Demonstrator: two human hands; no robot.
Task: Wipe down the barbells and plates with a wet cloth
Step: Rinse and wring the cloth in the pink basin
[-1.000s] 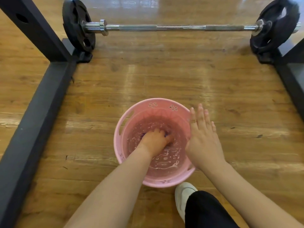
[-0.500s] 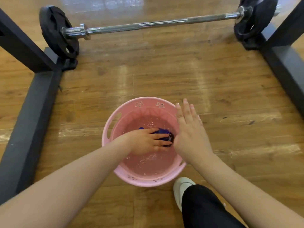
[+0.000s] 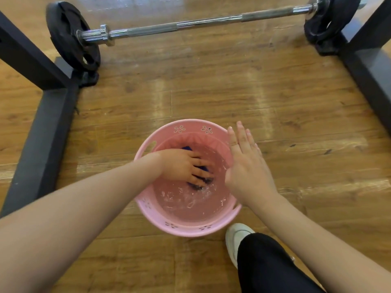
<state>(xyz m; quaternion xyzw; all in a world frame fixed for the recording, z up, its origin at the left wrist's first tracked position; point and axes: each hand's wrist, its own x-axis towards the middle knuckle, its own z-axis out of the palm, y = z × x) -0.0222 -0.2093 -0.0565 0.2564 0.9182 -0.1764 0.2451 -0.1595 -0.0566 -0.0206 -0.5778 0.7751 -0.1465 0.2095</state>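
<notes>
Lying in the water of a pink bucket [image 3: 148, 205], the dark blue cloth [image 3: 187, 148] shows only in patches, since the left hand [image 3: 182, 164] covers most of it; that hand reaches in over the bucket's left rim, its fingers [image 3: 201, 171] curled round the cloth with blue showing between them and behind the knuckles. The water [image 3: 190, 199] near the fingertips is rippled and flecked with white. The right hand [image 3: 246, 168] is held over the bucket's right rim with fingers straight and close together, grasping nothing (whether the palm touches the rim cannot be told). The bucket stands on a wooden floor [image 3: 232, 92], and just beside its near edge are a white shoe [image 3: 236, 235] and a black trouser leg [image 3: 266, 265]. Well beyond the bucket, the barbell [image 3: 190, 23] lies across the top of the view, a black plate [image 3: 69, 37] on its left end and another plate [image 3: 330, 17] on its right. Black frame beams run along the floor at the left [image 3: 42, 144] and the right [image 3: 370, 70], outside the plates.
</notes>
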